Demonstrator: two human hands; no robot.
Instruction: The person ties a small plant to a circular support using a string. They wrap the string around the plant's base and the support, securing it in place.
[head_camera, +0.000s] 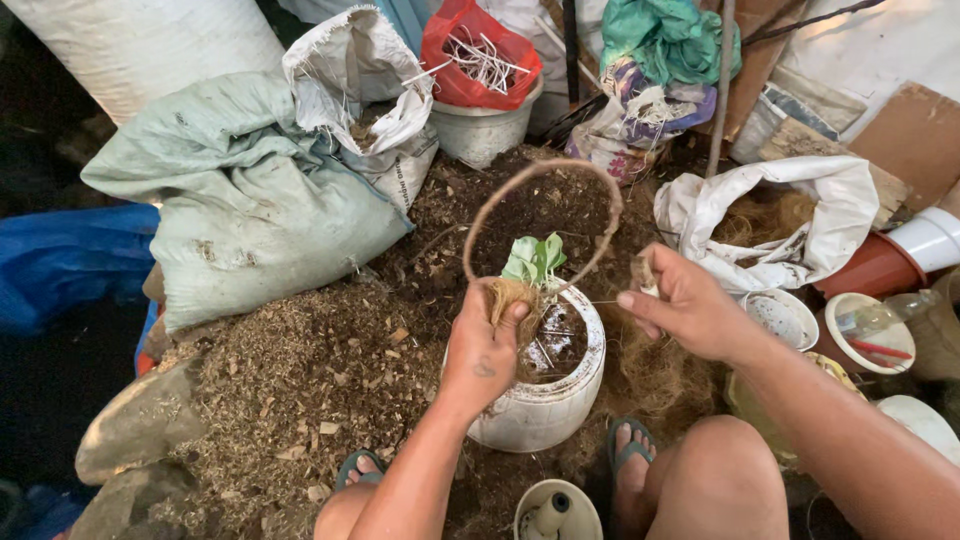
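The left hand (484, 345) grips a wad of brown coconut fibre (512, 296) wrapped round a small green-leaved seedling (535, 258), leaves pointing up and away, just above the white plastic pot (545, 405). A brown wire loop (540, 222) arches over it. The right hand (685, 308) pinches a small fibre tuft (642, 272); a thin thread between the hands is barely visible.

a cluttered potting corner of a garden or plant nursery: a heap of soil and wood chips (300, 370) covers the ground, ringed by stuffed sacks (250, 200), plastic pots (545, 400) and loose coconut fibre (650, 370).
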